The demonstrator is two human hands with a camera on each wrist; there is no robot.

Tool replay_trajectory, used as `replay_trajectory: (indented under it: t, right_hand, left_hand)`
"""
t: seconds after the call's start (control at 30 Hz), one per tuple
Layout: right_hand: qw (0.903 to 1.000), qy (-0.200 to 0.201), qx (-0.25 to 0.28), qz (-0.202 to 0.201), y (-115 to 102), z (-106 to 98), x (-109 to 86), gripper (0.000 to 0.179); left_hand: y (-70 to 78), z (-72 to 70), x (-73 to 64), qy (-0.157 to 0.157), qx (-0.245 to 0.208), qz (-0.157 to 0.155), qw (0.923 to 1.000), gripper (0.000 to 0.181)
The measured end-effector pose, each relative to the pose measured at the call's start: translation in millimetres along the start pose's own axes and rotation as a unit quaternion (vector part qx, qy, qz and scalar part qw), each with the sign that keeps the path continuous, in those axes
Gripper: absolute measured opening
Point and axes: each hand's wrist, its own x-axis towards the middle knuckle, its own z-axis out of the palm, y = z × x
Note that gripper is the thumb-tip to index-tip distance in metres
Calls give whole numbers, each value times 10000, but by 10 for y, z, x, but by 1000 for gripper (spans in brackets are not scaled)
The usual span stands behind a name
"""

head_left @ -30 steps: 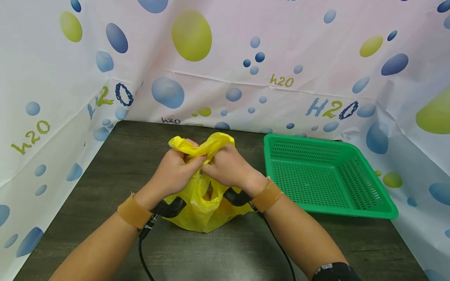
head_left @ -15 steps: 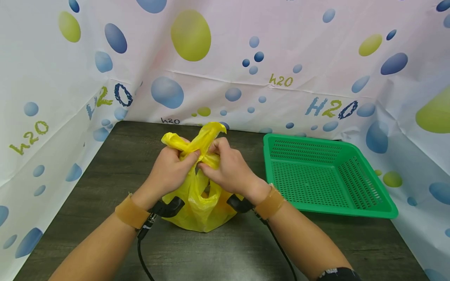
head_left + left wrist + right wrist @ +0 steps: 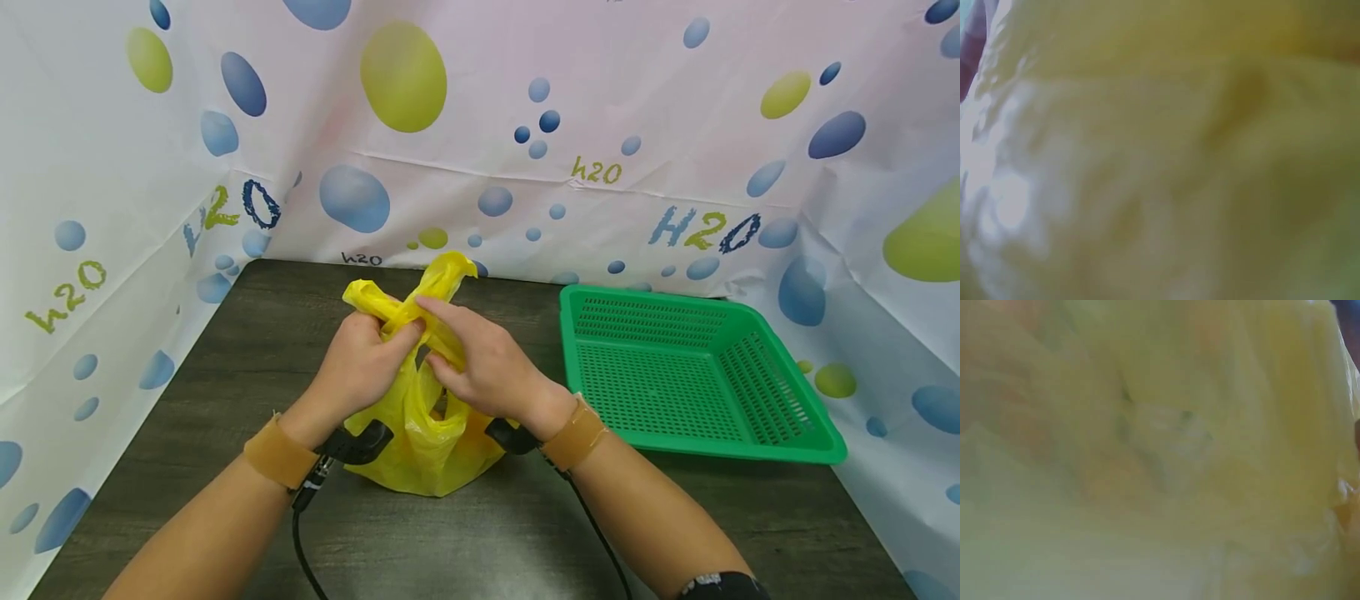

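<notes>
A yellow plastic bag (image 3: pixel 420 454) stands on the dark table, its two handles twisted across each other at the top. My left hand (image 3: pixel 360 354) pinches the twisted handles, thumb laid over the crossing. From the other side my right hand (image 3: pixel 495 358) holds a handle strip between thumb and fingers, its index finger reaching over the crossing. Below the hands, a gap in the bag shows something orange-brown inside. Both wrist views are filled by blurred yellow plastic (image 3: pixel 1147 156); through the plastic film (image 3: pixel 1166 487) in the right one, faint orange and green patches show.
A green perforated plastic basket (image 3: pixel 701 375) sits on the table to the right of the bag. A white sheet (image 3: pixel 480 100) with blue and green spots hangs behind and along both sides. Black cables (image 3: pixel 300 542) trail from both wrists.
The right hand has drawn back a little from the twist, and its index finger has straightened over the crossing. One handle end now points up higher. The left hand keeps its pinch.
</notes>
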Motion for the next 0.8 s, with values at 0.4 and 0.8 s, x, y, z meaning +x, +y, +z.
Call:
replay_trajectory:
  t: [0.4,0.8]
  right_hand:
    - [9995,-42,-306,-103,-2,4,37,69]
    - [9991,33,-420,-54,6,15,36,65]
  left_hand:
    - [11,-4,-31,-85,114,101,9998,34]
    - [15,2,-67,-204,178,402,9988,30]
